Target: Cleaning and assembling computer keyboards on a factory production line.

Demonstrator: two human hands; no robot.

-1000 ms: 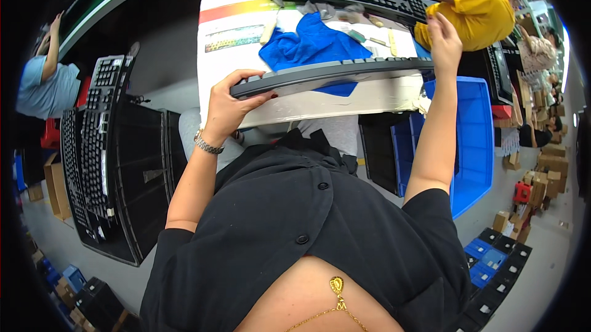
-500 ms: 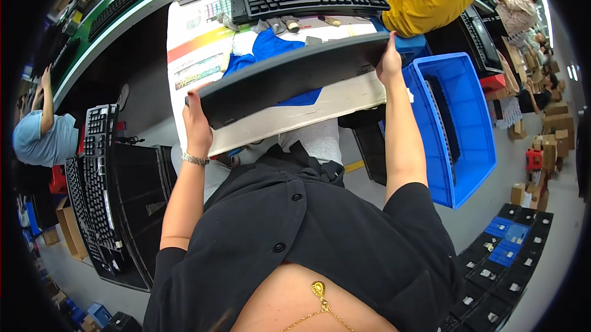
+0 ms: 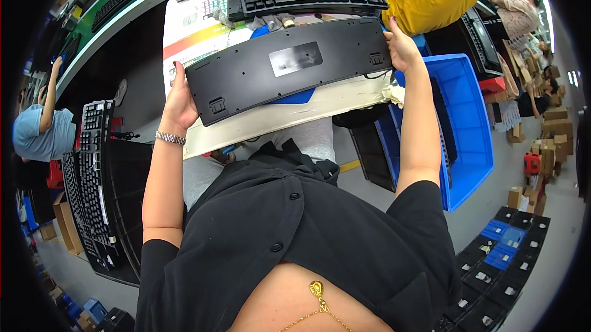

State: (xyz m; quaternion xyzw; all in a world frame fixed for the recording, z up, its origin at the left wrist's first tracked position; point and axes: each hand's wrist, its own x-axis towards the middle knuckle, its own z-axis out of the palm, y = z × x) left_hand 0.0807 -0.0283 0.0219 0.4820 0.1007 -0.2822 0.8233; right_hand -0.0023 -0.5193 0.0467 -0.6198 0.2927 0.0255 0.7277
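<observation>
Both hands [image 3: 182,105] [image 3: 404,53] part-closed, gripping opposite ends of a black keyboard [image 3: 289,83], underside showing

Between the left hand [image 3: 180,101] and the right hand [image 3: 403,52], the black keyboard [image 3: 286,83] is no longer edge-on as a second ago: its underside (dim and partly foreshortened half a second ago) now turns broadly into view. A silvery label [image 3: 296,59] now shows midway between the grips, with a small foot [image 3: 217,105] near each hand. The left hand no longer pinches its end from above and below. Beyond the grip, the keyboard now hides most of the blue cloth [image 3: 300,96]
</observation>
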